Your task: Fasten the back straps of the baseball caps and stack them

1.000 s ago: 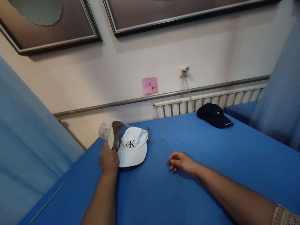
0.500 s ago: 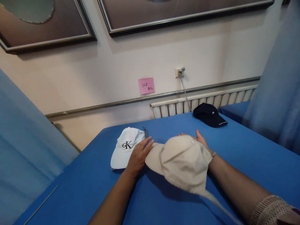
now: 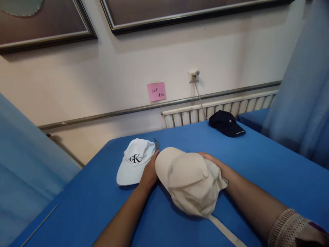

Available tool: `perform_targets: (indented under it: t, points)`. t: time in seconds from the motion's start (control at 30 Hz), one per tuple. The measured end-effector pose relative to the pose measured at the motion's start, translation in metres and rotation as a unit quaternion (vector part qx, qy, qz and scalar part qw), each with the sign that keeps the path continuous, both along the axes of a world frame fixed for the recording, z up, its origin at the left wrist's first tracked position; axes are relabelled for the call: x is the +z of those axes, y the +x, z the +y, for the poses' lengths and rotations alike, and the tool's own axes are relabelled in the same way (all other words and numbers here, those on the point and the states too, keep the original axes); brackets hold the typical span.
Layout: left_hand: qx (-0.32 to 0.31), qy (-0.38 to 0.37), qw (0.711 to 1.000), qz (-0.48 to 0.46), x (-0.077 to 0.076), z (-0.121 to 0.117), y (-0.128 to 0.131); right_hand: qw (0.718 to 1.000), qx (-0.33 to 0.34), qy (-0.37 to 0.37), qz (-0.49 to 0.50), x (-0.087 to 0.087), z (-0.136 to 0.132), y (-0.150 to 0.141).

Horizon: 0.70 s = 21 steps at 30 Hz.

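A beige baseball cap point(image 3: 190, 181) is held between my two hands over the blue surface, its brim pointing left and its top tipped toward me. My left hand point(image 3: 149, 173) grips the brim's left edge, the fingertips partly hidden behind it. At the back of the cap, on the right, my right hand point(image 3: 214, 163) holds on with its fingers mostly covered by the fabric. A long beige strap point(image 3: 223, 230) trails from the cap toward the front. Just left of my left hand lies a white cap point(image 3: 133, 164) with black "CK" lettering.
A dark navy cap point(image 3: 226, 123) rests near the back right of the blue-covered table point(image 3: 269, 168). Behind it are a radiator point(image 3: 185, 118), a metal rail point(image 3: 128, 111) and a socket with a cord point(image 3: 194, 76). Blue curtains point(image 3: 28, 171) hang at both sides; a thin stick point(image 3: 38, 226) lies front left.
The beige cap has turned, so its brim and crown face up more. My right hand has closed in on its back, and the left fingers have gone behind the brim. The view shifted slightly.
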<state>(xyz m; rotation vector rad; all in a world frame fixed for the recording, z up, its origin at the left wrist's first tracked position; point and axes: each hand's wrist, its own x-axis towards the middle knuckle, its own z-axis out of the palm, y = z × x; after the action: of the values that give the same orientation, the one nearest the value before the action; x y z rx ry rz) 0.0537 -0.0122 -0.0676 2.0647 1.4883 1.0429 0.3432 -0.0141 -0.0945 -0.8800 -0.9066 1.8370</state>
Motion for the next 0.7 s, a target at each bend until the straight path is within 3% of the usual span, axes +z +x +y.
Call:
perform_targets:
  t: [0.07, 0.13, 0.2, 0.27, 0.37, 0.5, 0.7]
  points:
    - [0.036, -0.105, 0.983, -0.144, -0.003, -0.003, 0.012, 0.997, 0.01, -0.02, 0.07, 0.002, 0.003, -0.005]
    - [0.018, -0.235, 0.929, -0.284, -0.007, -0.007, 0.025, 0.992, -0.009, -0.038, 0.122, 0.001, 0.009, -0.008]
    - [-0.038, -0.329, 0.869, -0.367, -0.011, -0.012, 0.037, 0.987, -0.078, -0.051, 0.135, -0.005, 0.018, -0.009]
    - [-0.074, -0.369, 0.842, -0.386, -0.012, -0.017, 0.046, 0.975, -0.187, -0.04, 0.114, -0.014, 0.028, -0.005]
    - [-0.059, -0.366, 0.852, -0.369, -0.013, -0.021, 0.053, 0.96, -0.265, -0.022, 0.085, -0.027, 0.042, 0.004]
    - [-0.025, -0.325, 0.871, -0.369, -0.015, -0.021, 0.053, 0.955, -0.292, -0.012, 0.049, -0.035, 0.05, 0.015]
    - [-0.082, -0.292, 0.892, -0.335, -0.017, -0.021, 0.049, 0.956, -0.292, -0.003, -0.023, -0.035, 0.052, 0.024]
